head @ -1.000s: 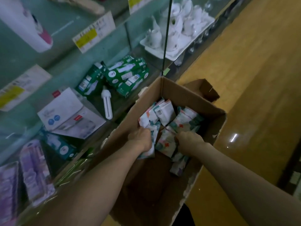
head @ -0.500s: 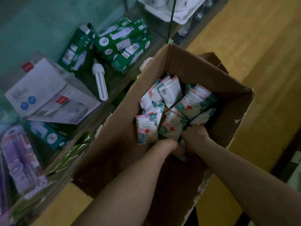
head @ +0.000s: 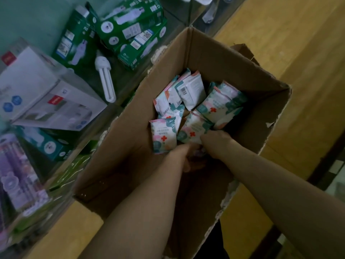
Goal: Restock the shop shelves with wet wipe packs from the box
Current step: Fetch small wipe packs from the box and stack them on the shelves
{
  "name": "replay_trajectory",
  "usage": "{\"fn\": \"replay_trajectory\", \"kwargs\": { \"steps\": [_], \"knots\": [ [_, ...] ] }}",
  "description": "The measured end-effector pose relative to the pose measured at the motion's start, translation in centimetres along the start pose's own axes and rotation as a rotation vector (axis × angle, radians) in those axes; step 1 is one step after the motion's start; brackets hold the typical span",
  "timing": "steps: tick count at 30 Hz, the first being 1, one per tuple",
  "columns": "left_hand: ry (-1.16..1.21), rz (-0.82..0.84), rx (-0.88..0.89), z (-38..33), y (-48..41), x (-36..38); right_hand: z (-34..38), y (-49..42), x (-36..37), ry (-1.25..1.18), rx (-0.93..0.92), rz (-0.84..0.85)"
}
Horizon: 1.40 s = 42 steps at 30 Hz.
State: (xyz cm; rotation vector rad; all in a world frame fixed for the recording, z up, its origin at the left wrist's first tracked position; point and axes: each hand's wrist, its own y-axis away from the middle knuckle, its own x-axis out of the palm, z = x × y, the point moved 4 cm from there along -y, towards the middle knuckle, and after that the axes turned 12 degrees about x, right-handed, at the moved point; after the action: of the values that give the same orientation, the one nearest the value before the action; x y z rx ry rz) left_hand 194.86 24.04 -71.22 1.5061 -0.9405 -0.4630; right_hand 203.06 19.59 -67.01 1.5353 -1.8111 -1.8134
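The wet wipe packs (head: 197, 101) lie in a loose heap at the far end of an open cardboard box (head: 233, 71), some face up showing a red cross, some turned to show a barcode. One pack (head: 164, 137) stands upright against the box's left wall. Both bare arms reach down into the box at the near edge of the heap. The right hand (head: 217, 144) is knuckles-up with its fingers (head: 204, 138) curled onto the near corner of the middle pack (head: 193, 130), gripping it. The left hand (head: 182, 156) sits just beside it, lower and in shadow. Its fingers point down into the dark bottom of the box, and I cannot tell whether they are spread or pinching anything.

The box stands on a wooden floor (head: 308, 53), close against glass shelves on the left. On these lie green bulb cartons (head: 128, 28), a loose white bulb (head: 105, 79), a white carton (head: 37, 94), a teal carton (head: 46, 144) and purple packages (head: 16, 172).
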Motion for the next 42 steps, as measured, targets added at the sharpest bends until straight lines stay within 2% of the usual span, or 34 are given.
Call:
{"fn": "replay_trajectory", "kwargs": {
  "steps": [5, 7, 11, 15, 18, 22, 25, 27, 33, 36, 42],
  "knots": [
    [0.044, -0.015, 0.107, -2.0, 0.7, -0.2, -0.2, -0.8, -0.5, -0.053, 0.078, -0.057],
    [-0.134, -0.025, 0.165, -1.7, 1.0, -0.3, -0.5, -0.9, -0.9, -0.069, 0.099, -0.08],
    [-0.701, -0.155, 0.39, -1.5, 0.1, -1.1, -0.8, -1.0, -1.2, -0.09, 0.123, -0.143],
    [-0.803, -0.18, 0.494, -3.2, 0.6, -3.1, -1.0, -0.5, -1.7, -0.21, 0.143, -0.209],
    [-0.92, -0.204, 0.598, -5.7, 2.9, -4.0, -1.7, 0.9, -2.7, -0.396, 0.151, -0.27],
    [-0.844, -0.05, 0.701, -9.5, 7.6, -4.0, -3.8, 3.9, -5.5, -0.65, 0.13, -0.246],
    [-0.732, 0.059, 0.78, -11.7, 11.7, -2.8, -6.7, 7.3, -7.9, -1.075, 0.117, -0.199],
    [-0.634, 0.096, 0.817, -12.8, 13.9, -1.7, -8.6, 10.0, -9.2, -1.344, 0.115, -0.166],
    [-0.484, 0.172, 0.857, -15.9, 21.1, 2.5, -13.1, 17.4, -10.4, -1.806, 0.082, -0.077],
    [-0.529, 0.214, 0.912, -16.8, 24.7, 5.7, -14.7, 21.5, -10.6, -1.816, 0.066, -0.095],
    [-0.65, 0.333, 0.986, -16.4, 31.7, 13.7, -19.9, 30.3, -9.7, -1.855, 0.187, -0.323]
  ]
}}
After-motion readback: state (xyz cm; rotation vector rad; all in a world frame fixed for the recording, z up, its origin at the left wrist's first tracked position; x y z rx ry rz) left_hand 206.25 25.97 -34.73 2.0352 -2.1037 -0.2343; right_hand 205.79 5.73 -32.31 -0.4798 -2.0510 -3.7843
